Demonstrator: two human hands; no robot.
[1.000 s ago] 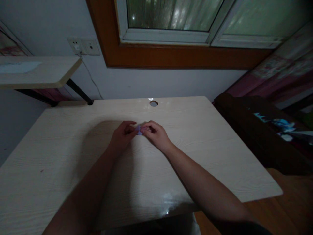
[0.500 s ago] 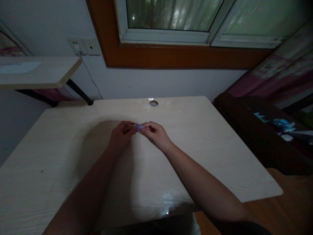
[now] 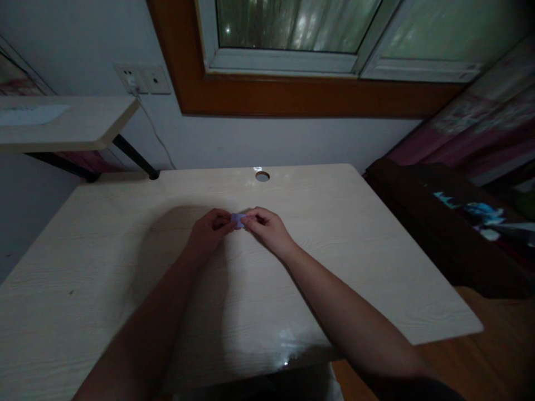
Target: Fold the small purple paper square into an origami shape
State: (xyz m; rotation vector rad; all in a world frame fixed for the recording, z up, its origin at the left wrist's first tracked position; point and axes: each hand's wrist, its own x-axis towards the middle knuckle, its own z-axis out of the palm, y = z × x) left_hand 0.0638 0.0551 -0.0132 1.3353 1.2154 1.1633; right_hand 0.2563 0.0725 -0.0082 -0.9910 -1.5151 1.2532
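A small, flat lavender piece that looks like folded paper [image 3: 238, 219] is pinched between my two hands, just over the pale wood-grain desk [image 3: 334, 223]. My left hand [image 3: 209, 227] grips its left end with thumb and fingers. From the other side, my right hand [image 3: 267, 225] is closed on its right end. Fingertips cover both ends, so only the middle of the piece shows, and its full shape is hidden.
A raised shelf [image 3: 62, 133] on black legs stands at the desk's back left. A round cable hole [image 3: 262, 176] lies near the back edge. A white cord [image 3: 154, 131] hangs from the wall sockets [image 3: 142, 79]. Dark bedding or furniture [image 3: 443, 223] is at the right.
The lavender piece has turned slightly and shows more level and wider between the fingers. My left fingers have shifted a little on it; my right hand has barely moved.
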